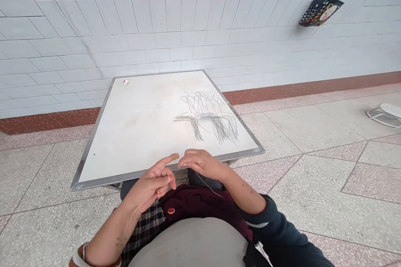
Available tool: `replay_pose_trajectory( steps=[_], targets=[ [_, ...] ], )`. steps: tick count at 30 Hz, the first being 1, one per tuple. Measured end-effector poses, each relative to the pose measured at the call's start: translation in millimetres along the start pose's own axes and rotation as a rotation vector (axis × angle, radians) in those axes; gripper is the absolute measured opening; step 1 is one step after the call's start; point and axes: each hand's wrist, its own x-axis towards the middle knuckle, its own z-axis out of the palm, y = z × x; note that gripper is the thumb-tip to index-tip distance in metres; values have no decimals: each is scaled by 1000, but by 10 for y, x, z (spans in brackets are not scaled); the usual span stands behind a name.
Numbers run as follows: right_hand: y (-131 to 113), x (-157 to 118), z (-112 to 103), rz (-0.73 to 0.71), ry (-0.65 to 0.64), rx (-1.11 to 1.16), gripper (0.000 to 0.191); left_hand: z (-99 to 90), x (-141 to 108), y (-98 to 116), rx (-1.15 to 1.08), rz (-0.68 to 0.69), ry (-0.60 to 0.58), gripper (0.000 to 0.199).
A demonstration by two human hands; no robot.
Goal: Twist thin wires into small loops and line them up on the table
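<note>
A thin wire [205, 184] runs between my hands at the table's near edge, its loose end trailing down to the right over my lap. My left hand [158, 181] pinches it between the thumb and curled fingers, while the index finger, wrapped in tan tape at the tip, points out. Closed on the same wire, my right hand [203, 163] bends downward with its fingertips partly hidden. Beyond the hands, several looped wires [200, 101] lie on the table's right side. Nearer to me is a loose heap of bent dark wires [221, 127].
The white table [134, 133] has a metal rim and stands near a tiled wall [194, 41]. A small white-and-red object [125, 82] sits at its far left corner. A patterned bag [321, 11] hangs from the window bars. A white stool [390, 110] is at far right.
</note>
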Motion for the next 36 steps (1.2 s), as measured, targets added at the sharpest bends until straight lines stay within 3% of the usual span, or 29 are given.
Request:
replay_pose_trajectory(
  steps=[10,17,20,23,26,32,36],
  targets=[
    [-108,33,-7,-77,-45,-96,34,-72,-113,184,123,-125,-34,60],
    [-97,-12,44,-5,4,-65,30,-182,-214,233,224,-123,44,61],
    [-74,-32,47,50,50,-63,28,-282,-235,294,343,-41,130,65],
    [-49,-47,18,148,147,-69,25,-358,-243,384,565,135,318,62],
    [-71,-45,-8,201,164,-67,24,-295,-239,430,827,284,472,53],
    [-207,5,20,160,169,-70,22,51,-105,264,1224,407,433,53],
    [-238,9,26,146,164,-69,22,69,-32,147,1355,568,415,48]
  ],
)
